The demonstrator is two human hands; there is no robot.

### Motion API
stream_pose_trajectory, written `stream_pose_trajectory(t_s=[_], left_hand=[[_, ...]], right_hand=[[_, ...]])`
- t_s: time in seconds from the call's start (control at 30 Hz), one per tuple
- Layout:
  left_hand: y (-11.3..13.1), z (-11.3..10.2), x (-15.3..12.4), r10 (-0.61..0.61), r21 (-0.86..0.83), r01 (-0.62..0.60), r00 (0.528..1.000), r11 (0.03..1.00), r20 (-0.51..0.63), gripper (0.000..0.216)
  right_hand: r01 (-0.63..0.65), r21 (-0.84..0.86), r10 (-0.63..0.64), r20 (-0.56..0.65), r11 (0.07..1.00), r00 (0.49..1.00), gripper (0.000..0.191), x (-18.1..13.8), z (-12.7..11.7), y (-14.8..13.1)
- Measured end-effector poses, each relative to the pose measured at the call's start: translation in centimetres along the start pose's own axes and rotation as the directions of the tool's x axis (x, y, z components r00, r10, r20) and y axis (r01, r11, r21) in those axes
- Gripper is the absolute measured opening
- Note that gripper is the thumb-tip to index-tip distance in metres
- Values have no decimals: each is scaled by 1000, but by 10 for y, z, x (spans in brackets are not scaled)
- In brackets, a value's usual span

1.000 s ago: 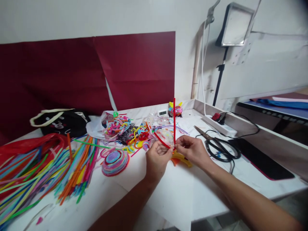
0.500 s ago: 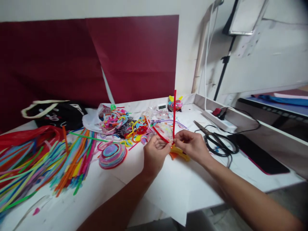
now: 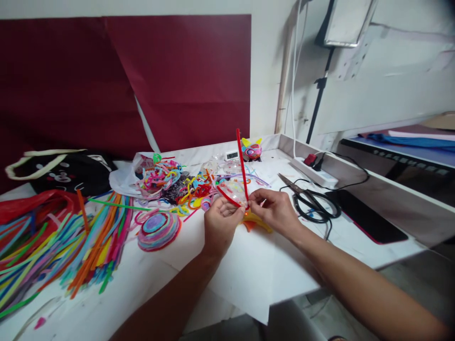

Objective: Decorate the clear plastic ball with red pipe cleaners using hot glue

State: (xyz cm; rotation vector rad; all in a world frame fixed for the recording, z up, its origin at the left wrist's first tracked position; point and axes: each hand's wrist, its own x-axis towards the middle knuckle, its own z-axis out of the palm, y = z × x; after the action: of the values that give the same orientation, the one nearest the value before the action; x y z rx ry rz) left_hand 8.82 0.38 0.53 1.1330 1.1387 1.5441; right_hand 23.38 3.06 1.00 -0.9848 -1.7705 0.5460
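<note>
Newly tilted, one red stem [image 3: 242,163] (two hands [image 3: 221,225] [image 3: 275,211] pinching)

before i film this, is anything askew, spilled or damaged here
The maroon wall covering has a slanting gap low down, showing white, so it looks torn or badly joined. A white sheet also pokes past the table edge.

The red pipe cleaner [image 3: 242,163] looks fuzzy and matt, as does the coiled disc [image 3: 159,230]. The scissors [image 3: 300,191] have metal blades and smooth plastic handles. The maroon sheet [image 3: 192,71] is matt paper; the red bag [image 3: 53,201], glossy plastic.
</note>
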Motion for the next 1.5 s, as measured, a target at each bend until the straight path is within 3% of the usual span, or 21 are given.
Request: stream_pose_trajectory(t_s=[0.17, 0.3, 0.57, 0.73, 1.1, 1.23, 1.5], left_hand=[[-3, -1, 1, -6, -33, 6, 1000, 999, 0, 28], [-6, -1, 2, -35, -78, 34, 999, 996, -8, 30], [-6, 1, 1, -78, -152, 72, 996, 986, -33, 33], [-4, 0, 1, -82, -219, 77, 997, 973, -15, 33], [8, 2, -2, -156, -321, 143, 988, 936, -15, 29], [11, 1, -1, -136, -336, 110, 989, 936, -56, 33], [15, 6, -2, -143, -385, 126, 990, 914, -16, 33]], right_hand=[[87, -89, -89, -21, 992, 996, 11, -1, 1, 1], [233, -186, -245, -42, 955, 969, 11, -2, 2, 2], [437, -513, -498, 22, 739, 867, 22, -7, 4, 1], [468, -642, -537, 103, 607, 837, 22, -8, 4, -5], [499, -637, -566, 117, 587, 816, 18, -5, 10, -9], [516, -670, -598, 132, 533, 790, 14, -2, 11, -7], [543, -711, -673, 133, 447, 728, 13, 2, 11, -8]])
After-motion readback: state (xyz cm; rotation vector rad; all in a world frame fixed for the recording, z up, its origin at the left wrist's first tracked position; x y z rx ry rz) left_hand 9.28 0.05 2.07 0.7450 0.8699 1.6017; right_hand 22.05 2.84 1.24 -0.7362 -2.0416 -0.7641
